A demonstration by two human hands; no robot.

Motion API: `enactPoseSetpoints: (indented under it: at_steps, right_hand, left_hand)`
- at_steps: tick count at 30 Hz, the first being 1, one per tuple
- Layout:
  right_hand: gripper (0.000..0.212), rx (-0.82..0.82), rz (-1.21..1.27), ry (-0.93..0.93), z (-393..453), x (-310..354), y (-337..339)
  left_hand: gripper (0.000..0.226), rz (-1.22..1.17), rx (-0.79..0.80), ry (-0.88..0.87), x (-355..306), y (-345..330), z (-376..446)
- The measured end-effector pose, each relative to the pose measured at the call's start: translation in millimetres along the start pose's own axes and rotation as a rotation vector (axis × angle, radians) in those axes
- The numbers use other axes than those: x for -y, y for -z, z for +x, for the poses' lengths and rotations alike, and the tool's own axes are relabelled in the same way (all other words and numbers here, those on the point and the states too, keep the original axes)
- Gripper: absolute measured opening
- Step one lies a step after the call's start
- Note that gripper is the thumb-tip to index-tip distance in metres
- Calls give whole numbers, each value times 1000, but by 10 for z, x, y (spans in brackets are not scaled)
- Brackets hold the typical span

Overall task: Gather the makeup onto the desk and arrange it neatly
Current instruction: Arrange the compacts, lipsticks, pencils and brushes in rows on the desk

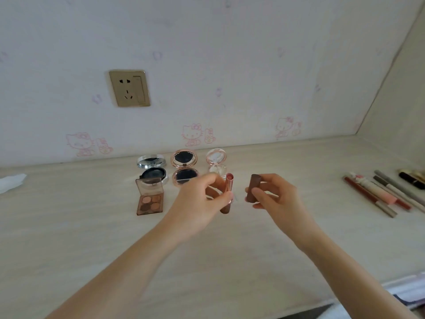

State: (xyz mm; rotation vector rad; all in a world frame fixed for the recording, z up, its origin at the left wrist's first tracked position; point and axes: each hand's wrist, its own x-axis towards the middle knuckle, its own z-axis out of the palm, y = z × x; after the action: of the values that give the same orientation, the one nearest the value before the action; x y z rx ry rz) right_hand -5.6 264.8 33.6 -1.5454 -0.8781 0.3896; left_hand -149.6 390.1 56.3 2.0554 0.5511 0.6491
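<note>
My left hand grips an uncapped lipstick, upright with its pink tip showing above a brown base. My right hand pinches the brown lipstick cap, held a little to the right of the lipstick and apart from it. Both hover above the pale desk. Behind them lie an open eyeshadow palette, an open silver cushion compact, an open rose-gold compact and an open clear pink compact.
Several makeup pencils and pens lie side by side at the desk's right, with a dark gold-trimmed tube beyond them. A white tissue sits at the far left. A wall socket is on the wallpapered wall.
</note>
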Motion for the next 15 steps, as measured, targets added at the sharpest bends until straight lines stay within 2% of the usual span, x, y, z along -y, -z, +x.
enactPoseSetpoints:
  at_steps: [7, 15]
  right_hand:
    - [29, -21, -36, -76, 445, -95, 345]
    - [23, -2, -383, -177, 1040, -344, 403]
  left_hand:
    - [9, 43, -38, 20, -217, -220, 673]
    - [12, 310, -51, 97, -153, -522, 1361]
